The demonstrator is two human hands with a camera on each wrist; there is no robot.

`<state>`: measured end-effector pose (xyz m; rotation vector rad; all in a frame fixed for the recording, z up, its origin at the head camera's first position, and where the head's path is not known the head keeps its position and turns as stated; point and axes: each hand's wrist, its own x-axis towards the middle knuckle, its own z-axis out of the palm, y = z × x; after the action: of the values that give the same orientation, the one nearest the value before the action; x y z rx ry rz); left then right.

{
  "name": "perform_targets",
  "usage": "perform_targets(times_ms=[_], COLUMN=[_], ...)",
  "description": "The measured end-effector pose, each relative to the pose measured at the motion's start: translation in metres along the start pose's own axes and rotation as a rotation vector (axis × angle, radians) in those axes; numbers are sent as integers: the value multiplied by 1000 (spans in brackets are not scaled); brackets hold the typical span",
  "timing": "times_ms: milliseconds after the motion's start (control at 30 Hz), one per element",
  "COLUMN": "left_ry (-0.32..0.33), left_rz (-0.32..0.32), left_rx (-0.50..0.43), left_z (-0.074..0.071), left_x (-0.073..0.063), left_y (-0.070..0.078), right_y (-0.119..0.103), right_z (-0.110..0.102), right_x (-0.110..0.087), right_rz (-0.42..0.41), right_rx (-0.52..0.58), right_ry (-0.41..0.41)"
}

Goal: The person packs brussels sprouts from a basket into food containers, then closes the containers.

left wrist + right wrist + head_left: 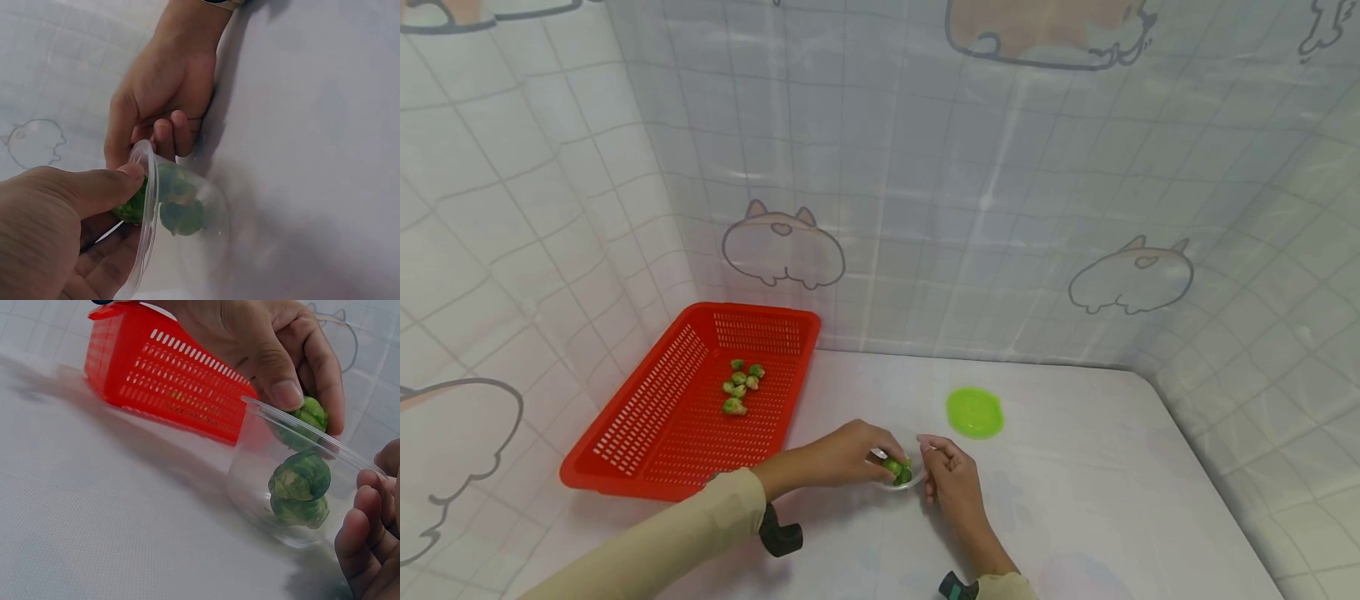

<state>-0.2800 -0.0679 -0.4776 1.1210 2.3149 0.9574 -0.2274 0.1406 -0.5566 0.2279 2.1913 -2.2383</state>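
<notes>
My left hand (857,454) pinches a green Brussels sprout (312,414) between thumb and fingers, just inside the mouth of a clear plastic tub (250,469). Lower in the tub, other Brussels sprouts (300,478) show through its wall. On the tub's opposite side, my right hand (953,479) holds the rim with thumb and forefinger, its other fingers curled beside the wall. From the left wrist, the tub (215,250) appears tilted by the camera angle, and the left thumb partly covers the pinched sprout (132,209).
A red perforated basket (662,450) stands at the left, with several Brussels sprouts (739,378) inside it. Beyond the right hand, a bright green round lid (975,412) lies on the white-covered table (1090,467). Patterned sheeting (925,208) rises behind and at both sides.
</notes>
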Motion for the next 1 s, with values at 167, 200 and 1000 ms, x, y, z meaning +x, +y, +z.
perform_targets(times_ms=[167,200,1000], left_ry=[-20,-22,-45], left_rz=[-3,-3,28], left_rx=[60,71,105], left_z=[2,2,-3], left_x=[2,3,1], left_y=[2,2,3], right_y=[0,0,0], right_z=[0,0,0], right_x=[0,0,1], right_rz=[-8,-9,-16], right_rx=[7,8,-10], right_ry=[-2,-1,-10])
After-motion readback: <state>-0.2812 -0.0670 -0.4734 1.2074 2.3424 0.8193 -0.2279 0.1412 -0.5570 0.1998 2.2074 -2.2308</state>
